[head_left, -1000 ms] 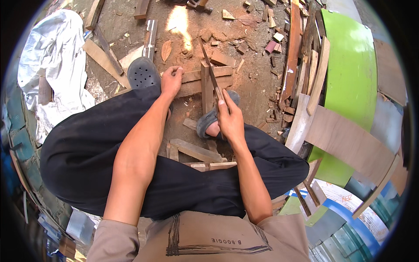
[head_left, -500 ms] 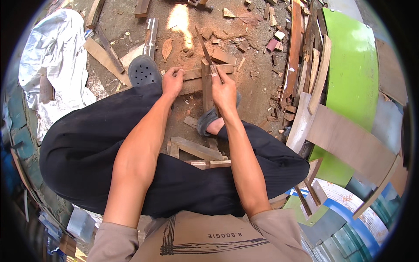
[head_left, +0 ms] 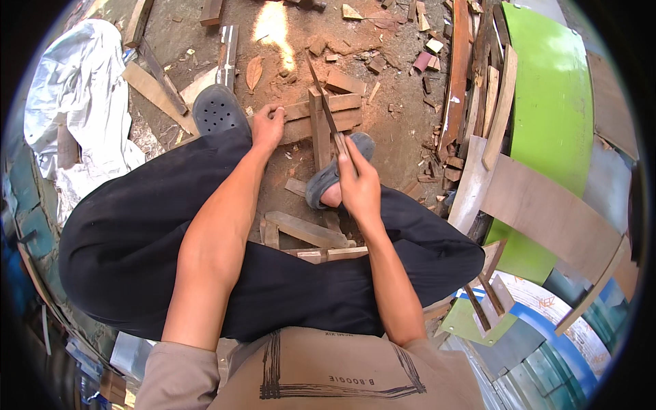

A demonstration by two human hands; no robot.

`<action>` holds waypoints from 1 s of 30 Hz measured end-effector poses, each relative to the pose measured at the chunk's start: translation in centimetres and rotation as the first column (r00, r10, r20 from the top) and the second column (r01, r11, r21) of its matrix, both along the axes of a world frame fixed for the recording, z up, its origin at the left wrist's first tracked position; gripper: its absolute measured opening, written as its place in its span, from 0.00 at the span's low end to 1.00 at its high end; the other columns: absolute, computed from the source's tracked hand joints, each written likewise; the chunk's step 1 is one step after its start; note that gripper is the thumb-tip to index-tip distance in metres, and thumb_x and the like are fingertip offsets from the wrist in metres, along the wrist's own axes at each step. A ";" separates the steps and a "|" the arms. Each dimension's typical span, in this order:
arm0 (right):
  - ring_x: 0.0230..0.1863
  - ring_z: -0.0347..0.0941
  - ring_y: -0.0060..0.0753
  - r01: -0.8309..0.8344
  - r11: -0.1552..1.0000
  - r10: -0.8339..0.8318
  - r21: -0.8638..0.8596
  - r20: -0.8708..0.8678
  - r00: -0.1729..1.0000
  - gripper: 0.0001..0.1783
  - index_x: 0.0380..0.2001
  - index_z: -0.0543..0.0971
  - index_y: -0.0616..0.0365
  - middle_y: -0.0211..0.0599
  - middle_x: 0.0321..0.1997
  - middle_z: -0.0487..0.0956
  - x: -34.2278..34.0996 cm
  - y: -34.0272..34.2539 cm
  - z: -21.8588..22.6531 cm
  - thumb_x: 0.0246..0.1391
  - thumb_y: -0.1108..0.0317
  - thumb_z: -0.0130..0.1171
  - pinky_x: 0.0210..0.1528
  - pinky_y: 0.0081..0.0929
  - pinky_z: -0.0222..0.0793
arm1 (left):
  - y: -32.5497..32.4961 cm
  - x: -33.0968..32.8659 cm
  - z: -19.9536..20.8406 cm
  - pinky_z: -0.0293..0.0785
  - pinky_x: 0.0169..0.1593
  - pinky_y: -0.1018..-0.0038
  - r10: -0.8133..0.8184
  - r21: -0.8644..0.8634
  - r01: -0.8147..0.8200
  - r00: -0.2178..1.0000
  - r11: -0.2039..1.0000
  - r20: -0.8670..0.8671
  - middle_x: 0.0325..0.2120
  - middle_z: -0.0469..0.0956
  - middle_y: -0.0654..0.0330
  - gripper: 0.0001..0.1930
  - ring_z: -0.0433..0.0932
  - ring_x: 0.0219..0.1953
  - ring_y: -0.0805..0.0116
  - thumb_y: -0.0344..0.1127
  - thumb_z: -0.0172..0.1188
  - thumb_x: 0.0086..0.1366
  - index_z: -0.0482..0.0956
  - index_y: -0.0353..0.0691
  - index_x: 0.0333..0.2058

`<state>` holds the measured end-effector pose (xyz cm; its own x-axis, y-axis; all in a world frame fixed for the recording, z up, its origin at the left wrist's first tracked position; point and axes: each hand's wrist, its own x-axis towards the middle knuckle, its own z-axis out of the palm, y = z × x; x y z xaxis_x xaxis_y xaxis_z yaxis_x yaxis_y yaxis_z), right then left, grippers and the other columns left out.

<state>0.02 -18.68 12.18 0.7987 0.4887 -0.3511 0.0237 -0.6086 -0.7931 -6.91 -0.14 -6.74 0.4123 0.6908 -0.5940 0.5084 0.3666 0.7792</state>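
Note:
My right hand [head_left: 360, 183] is closed around the handle of a handsaw [head_left: 324, 99]. Its narrow dark blade points away and slightly left, passing over a short wooden strip [head_left: 343, 102]. Closed on the strip's left end is my left hand [head_left: 268, 127], thumb against fingers. The strip lies crosswise over an upright-running wooden piece [head_left: 319, 137], and a second short board [head_left: 343, 121] sits just nearer to me. Whether the saw teeth touch the strip cannot be made out. My right foot, in a grey clog [head_left: 321, 186], stands beside the wooden piece.
My left clog [head_left: 220, 113] is left of the work. Joined wooden pieces [head_left: 307, 229] lie between my legs. Offcuts and long planks [head_left: 459, 82] line the right side, beside a green panel [head_left: 547, 102]. A white cloth [head_left: 82, 102] lies at the left.
My right hand has drawn the saw back toward me, and the blade has slid along with it. My left hand stays at the strip's end. The whole view has shifted slightly.

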 end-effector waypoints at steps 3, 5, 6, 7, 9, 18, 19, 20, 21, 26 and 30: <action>0.63 0.76 0.45 0.082 0.995 -0.084 0.054 0.031 0.996 0.25 0.62 0.76 0.62 0.55 0.60 0.80 5.0 7.0 -6.7 0.68 0.60 0.55 0.64 0.30 0.67 | -0.1 1.3 0.9 0.77 0.44 0.73 0.036 -0.015 -0.036 0.999 0.999 0.018 0.36 0.87 0.56 0.16 0.84 0.37 0.70 0.40 0.59 0.69 0.83 0.34 0.47; 0.64 0.75 0.46 0.038 0.998 -0.036 0.060 -0.034 0.999 0.24 0.62 0.76 0.61 0.54 0.61 0.79 5.2 8.1 -6.1 0.67 0.61 0.55 0.64 0.31 0.67 | 0.7 0.0 -1.7 0.77 0.47 0.71 0.097 0.102 -0.096 0.995 0.990 -0.004 0.38 0.87 0.54 0.17 0.85 0.39 0.67 0.42 0.60 0.68 0.84 0.36 0.47; 0.65 0.75 0.46 0.056 0.997 -0.053 0.044 -0.081 0.995 0.24 0.63 0.76 0.61 0.54 0.61 0.79 4.8 6.5 -6.2 0.68 0.61 0.54 0.65 0.31 0.67 | 0.7 0.4 -1.0 0.77 0.47 0.72 0.067 0.065 -0.066 0.998 0.996 -0.018 0.39 0.87 0.54 0.17 0.84 0.39 0.68 0.41 0.59 0.70 0.82 0.34 0.49; 0.65 0.74 0.46 0.079 0.996 -0.074 0.030 -0.125 0.989 0.25 0.63 0.75 0.61 0.54 0.61 0.79 4.4 4.8 -6.1 0.68 0.61 0.54 0.65 0.32 0.66 | 1.1 1.7 0.6 0.77 0.48 0.73 0.032 0.035 -0.031 0.999 0.999 -0.018 0.40 0.86 0.54 0.17 0.84 0.40 0.69 0.39 0.58 0.71 0.80 0.32 0.50; 0.55 0.70 0.37 0.074 0.997 -0.071 0.009 -0.175 0.982 0.25 0.66 0.73 0.60 0.46 0.52 0.77 2.4 1.2 -4.2 0.70 0.62 0.53 0.55 0.29 0.64 | 0.7 1.4 0.5 0.77 0.49 0.74 0.014 0.008 -0.014 1.000 1.000 0.000 0.41 0.86 0.54 0.18 0.84 0.40 0.69 0.39 0.56 0.72 0.78 0.29 0.51; 0.32 0.72 0.22 0.014 0.999 -0.019 -0.045 -0.127 0.992 0.24 0.67 0.72 0.58 0.38 0.43 0.81 -0.7 0.2 -0.5 0.71 0.64 0.52 0.38 0.23 0.69 | 0.3 0.1 -1.9 0.76 0.46 0.67 0.124 0.022 -0.123 0.992 0.992 -0.013 0.35 0.87 0.53 0.15 0.84 0.39 0.62 0.42 0.59 0.69 0.84 0.36 0.42; 0.33 0.74 0.25 0.007 0.999 -0.010 -0.052 -0.060 0.998 0.24 0.67 0.73 0.57 0.39 0.42 0.82 1.1 2.8 -3.3 0.71 0.63 0.52 0.39 0.25 0.70 | 0.0 0.2 -1.6 0.76 0.46 0.67 0.116 0.022 -0.116 0.993 0.993 -0.023 0.35 0.87 0.53 0.15 0.84 0.39 0.62 0.42 0.59 0.68 0.84 0.36 0.42; 0.34 0.75 0.27 0.019 0.997 -0.021 -0.078 -0.018 1.000 0.24 0.66 0.73 0.56 0.40 0.42 0.83 3.3 5.3 -5.4 0.70 0.62 0.52 0.41 0.26 0.71 | -0.3 0.8 -1.3 0.76 0.46 0.67 0.128 -0.011 -0.128 0.992 0.992 -0.004 0.35 0.87 0.53 0.14 0.84 0.38 0.62 0.42 0.60 0.68 0.84 0.36 0.43; 0.35 0.76 0.29 0.040 0.993 -0.039 -0.109 0.018 0.999 0.24 0.66 0.74 0.55 0.41 0.41 0.84 5.2 6.9 -7.0 0.70 0.61 0.53 0.43 0.28 0.72 | -0.8 1.4 -0.8 0.76 0.46 0.67 0.142 -0.043 -0.141 0.990 0.989 0.013 0.35 0.87 0.53 0.14 0.85 0.38 0.62 0.42 0.60 0.68 0.84 0.37 0.43; 0.24 0.72 0.24 0.059 0.998 -0.050 0.031 -0.226 0.973 0.23 0.67 0.74 0.50 0.32 0.25 0.79 5.9 7.0 -7.7 0.71 0.62 0.50 0.31 0.27 0.71 | -0.4 1.1 0.6 0.77 0.44 0.74 0.146 -0.057 -0.148 0.989 0.987 -0.038 0.39 0.86 0.55 0.16 0.84 0.39 0.70 0.38 0.57 0.72 0.79 0.31 0.48; 0.16 0.61 0.15 0.171 0.974 -0.115 0.148 -0.327 0.938 0.24 0.69 0.71 0.50 0.21 0.18 0.66 5.2 7.5 -6.8 0.73 0.65 0.46 0.19 0.21 0.61 | -0.8 0.9 0.8 0.77 0.43 0.75 0.132 -0.051 -0.134 0.990 0.990 -0.039 0.37 0.86 0.57 0.15 0.82 0.36 0.73 0.38 0.58 0.71 0.80 0.32 0.47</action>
<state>5.20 -11.17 5.33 0.7271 0.4525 -0.5164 -0.3207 -0.4412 -0.8382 -5.98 -0.98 -5.92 0.2972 0.7053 -0.6436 0.4789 0.4730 0.7395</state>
